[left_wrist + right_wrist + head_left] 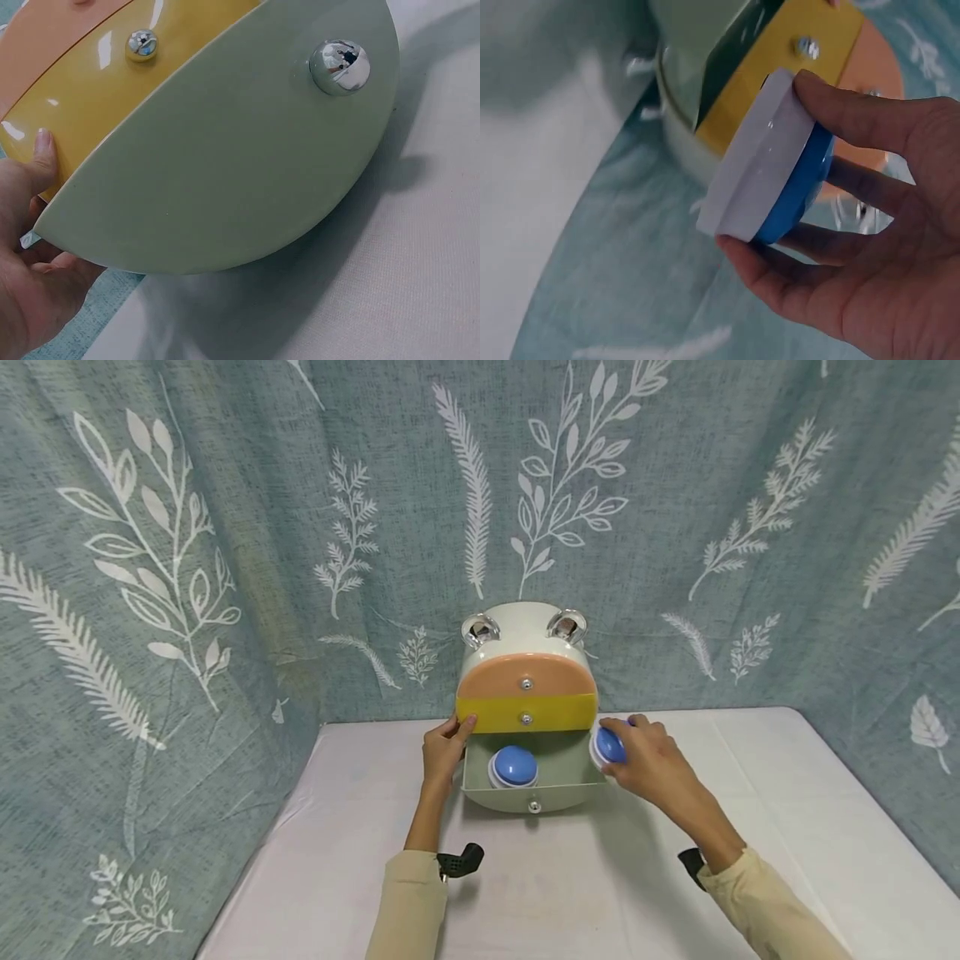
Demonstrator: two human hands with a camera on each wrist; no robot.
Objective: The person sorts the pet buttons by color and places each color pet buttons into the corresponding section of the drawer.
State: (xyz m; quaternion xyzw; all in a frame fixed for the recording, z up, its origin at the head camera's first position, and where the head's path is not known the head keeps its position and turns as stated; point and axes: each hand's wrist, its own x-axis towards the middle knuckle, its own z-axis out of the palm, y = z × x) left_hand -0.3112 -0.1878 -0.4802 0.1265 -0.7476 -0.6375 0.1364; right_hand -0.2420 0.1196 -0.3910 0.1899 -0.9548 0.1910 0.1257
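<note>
A small drawer cabinet (517, 635) has an orange drawer, a yellow drawer (495, 714) and, at the bottom, a pulled-out green drawer (555, 797). One round blue-and-white push button (515, 765) sits dome up in the green drawer's left part. My right hand (651, 764) pinches a second push button (769, 161) by its rim, just right of that drawer; the right wrist view shows it tilted on edge, clear of the cabinet. With my left hand (442, 752) I grip the cabinet's left side, the thumb (45, 154) lying on the yellow front.
The cabinet stands near the back edge of a table under a white cloth (525, 877). Patterned green-blue curtains (375, 527) hang behind and along both sides. Two shiny rings (567, 625) stick up from the cabinet's top. A chrome knob (341, 67) is on the green drawer's front.
</note>
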